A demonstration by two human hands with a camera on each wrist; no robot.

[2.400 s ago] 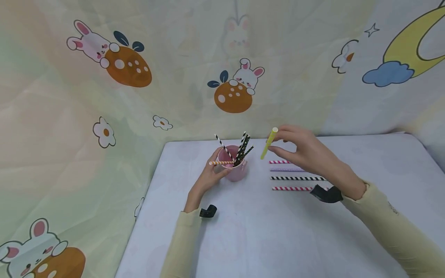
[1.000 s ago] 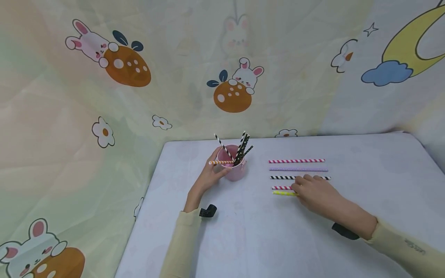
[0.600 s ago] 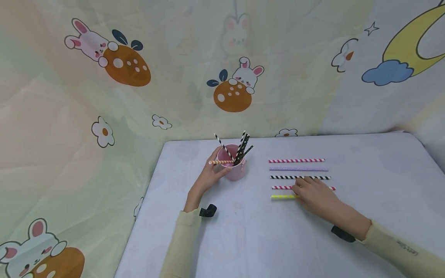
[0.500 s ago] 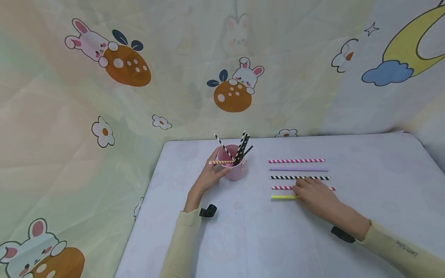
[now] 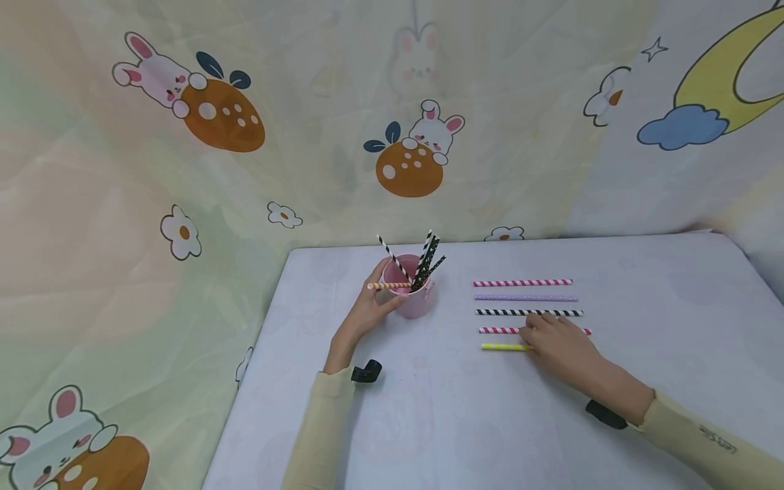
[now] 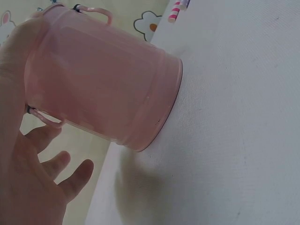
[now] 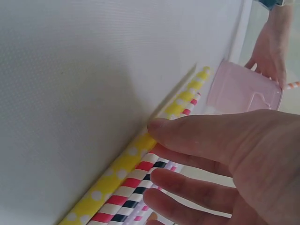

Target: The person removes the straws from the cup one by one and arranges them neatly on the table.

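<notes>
Right hand (image 5: 559, 346) pinching yellow paper straw with white dots (image 5: 503, 347); left hand (image 5: 366, 312) holding pink cylindrical bucket with small handles (image 5: 419, 307).
Yellow straw lies on white tabletop (image 5: 429, 422), nearest straw of the row, between right thumb and index finger, other fingers loosely bent. Beyond it: red-and-white striped straw (image 5: 499, 331), black-and-white striped straw (image 5: 501, 312), pale purple straw (image 5: 527, 298), pink-and-white striped straw (image 5: 523, 282). Left thumb and fingers spread around bucket rim; orange-and-white striped straw (image 5: 387, 286) leans out.
</notes>
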